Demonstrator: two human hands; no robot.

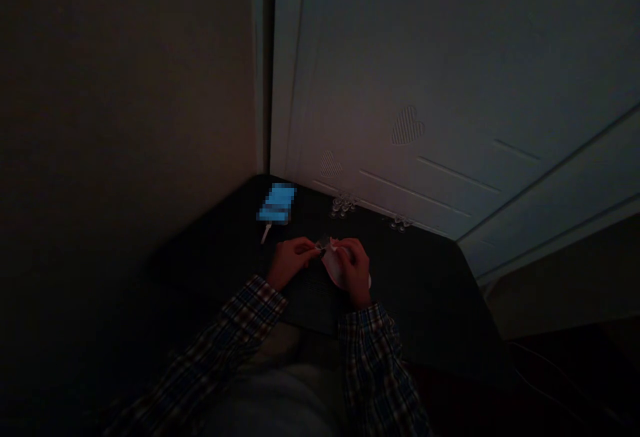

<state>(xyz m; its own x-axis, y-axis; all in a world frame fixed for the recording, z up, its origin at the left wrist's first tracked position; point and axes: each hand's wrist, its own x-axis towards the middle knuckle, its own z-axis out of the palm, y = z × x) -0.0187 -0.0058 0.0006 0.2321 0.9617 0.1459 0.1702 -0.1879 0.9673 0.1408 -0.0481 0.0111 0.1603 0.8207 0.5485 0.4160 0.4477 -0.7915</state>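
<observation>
In the dim head view my left hand (291, 260) is closed in a pinch on the edge of a small clear, shiny piece (323, 244) that looks like thin plastic. My right hand (354, 267) pinches the other side of it, together with a pale pinkish, soft-looking flat item (334, 269) that hangs under the palm. Its kind is too dark to tell. Both hands are just above the dark table, with their fingertips almost meeting.
A lit phone (277, 202) with a white cable (267, 233) lies at the back left of the dark table (415, 290). Two clusters of small shiny clear pieces (343, 204) (400, 223) sit along the back edge, against a white panel (370, 90) with raised hearts. A wall (125, 90) stands left.
</observation>
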